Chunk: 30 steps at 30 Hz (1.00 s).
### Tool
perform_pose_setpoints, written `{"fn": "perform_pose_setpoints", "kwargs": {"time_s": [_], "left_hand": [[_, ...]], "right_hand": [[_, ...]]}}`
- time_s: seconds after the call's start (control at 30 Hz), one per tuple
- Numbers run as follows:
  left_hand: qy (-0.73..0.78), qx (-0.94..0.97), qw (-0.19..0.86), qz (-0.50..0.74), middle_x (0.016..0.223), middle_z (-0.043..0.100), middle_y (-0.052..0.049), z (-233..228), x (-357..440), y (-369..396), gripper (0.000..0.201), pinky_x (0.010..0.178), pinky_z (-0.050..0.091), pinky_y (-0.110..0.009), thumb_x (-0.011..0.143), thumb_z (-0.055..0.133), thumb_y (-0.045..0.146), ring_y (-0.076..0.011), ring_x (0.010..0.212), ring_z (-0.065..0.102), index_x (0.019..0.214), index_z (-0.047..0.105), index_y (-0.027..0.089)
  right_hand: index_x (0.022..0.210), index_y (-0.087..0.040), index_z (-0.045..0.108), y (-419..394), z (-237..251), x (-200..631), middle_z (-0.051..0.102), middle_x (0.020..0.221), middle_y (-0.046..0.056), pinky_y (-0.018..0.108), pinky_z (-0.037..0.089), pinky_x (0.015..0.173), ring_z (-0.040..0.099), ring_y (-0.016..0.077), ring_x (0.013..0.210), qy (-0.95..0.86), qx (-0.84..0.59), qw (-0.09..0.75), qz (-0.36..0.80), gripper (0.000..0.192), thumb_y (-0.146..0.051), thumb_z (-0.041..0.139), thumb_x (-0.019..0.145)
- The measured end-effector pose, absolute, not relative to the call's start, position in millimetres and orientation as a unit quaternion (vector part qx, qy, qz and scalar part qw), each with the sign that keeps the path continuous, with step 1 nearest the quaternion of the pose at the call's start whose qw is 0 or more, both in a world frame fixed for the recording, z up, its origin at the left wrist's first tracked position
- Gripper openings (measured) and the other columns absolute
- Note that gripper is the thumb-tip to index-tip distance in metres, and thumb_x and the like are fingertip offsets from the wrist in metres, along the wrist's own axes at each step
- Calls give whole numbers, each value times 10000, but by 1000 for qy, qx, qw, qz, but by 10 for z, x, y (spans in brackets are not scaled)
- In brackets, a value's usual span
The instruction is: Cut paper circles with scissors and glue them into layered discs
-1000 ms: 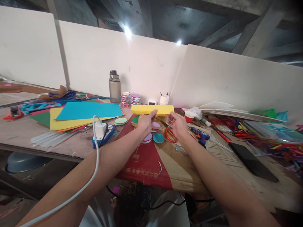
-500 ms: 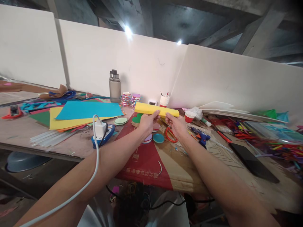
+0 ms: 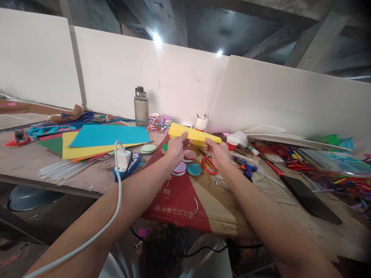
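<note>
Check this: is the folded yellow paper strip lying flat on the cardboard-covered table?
No, both the left hand and right hand hold the folded yellow paper strip tilted above the table.

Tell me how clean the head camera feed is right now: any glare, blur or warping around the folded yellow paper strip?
Head view: two ceiling lamps flare white, but no glare reaches the folded yellow paper strip, sharp between the left hand and right hand; wide-angle warping bends the wooden table edge; the right corners darken and the colourful sticks smear.
</note>
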State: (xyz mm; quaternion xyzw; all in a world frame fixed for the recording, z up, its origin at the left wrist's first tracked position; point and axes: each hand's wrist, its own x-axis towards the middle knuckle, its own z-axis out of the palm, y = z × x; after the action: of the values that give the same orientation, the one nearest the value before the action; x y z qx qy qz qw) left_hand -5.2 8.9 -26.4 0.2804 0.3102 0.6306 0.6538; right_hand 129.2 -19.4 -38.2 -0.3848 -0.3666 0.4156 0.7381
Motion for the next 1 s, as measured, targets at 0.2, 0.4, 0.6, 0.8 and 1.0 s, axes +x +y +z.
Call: {"fn": "perform_pose_setpoints", "kwargs": {"time_s": [0.2, 0.4, 0.6, 0.8, 1.0], "left_hand": [[332, 251, 641, 645, 590, 623, -10, -224, -124, 152, 195, 493, 372, -205, 866, 642, 298, -121, 558, 640, 782, 567, 139], [334, 244, 623, 664, 600, 624, -15, -185, -187, 215, 184, 500, 339, -200, 930, 526, 255, -122, 594, 658, 783, 545, 148], [311, 250, 617, 678, 633, 646, -17, -208, -179, 228, 202, 519, 350, -193, 947, 507, 298, -111, 596, 658, 827, 564, 146], [279, 323, 663, 614, 640, 660, -39, -237, -154, 198, 221, 558, 412, -205, 870, 644, 331, -143, 662, 690, 781, 602, 134], [291, 321, 665, 608, 649, 668, -44, -236, -128, 168, 146, 576, 449, -205, 838, 688, 227, -138, 637, 690, 780, 611, 117]], "right_hand": [[739, -145, 634, -180, -367, 1328, 649, 617, -22, 183, 480, 496, 551, 67, 522, -345, -397, 746, 409, 336, -230, 877, 522], [732, -145, 626, -182, -353, 1343, 657, 619, -16, 182, 477, 494, 552, 69, 525, -338, -396, 747, 414, 314, -219, 870, 550], [741, -163, 611, -187, -333, 1353, 659, 611, -28, 183, 479, 485, 561, 74, 518, -331, -396, 741, 430, 327, -201, 877, 554], [729, -150, 615, -148, -349, 1380, 649, 610, -33, 177, 468, 484, 550, 63, 514, -332, -382, 753, 419, 342, -205, 884, 526], [678, -164, 571, -162, -370, 1338, 641, 615, -36, 182, 472, 492, 555, 64, 525, -357, -378, 748, 413, 360, -219, 888, 517]]}}
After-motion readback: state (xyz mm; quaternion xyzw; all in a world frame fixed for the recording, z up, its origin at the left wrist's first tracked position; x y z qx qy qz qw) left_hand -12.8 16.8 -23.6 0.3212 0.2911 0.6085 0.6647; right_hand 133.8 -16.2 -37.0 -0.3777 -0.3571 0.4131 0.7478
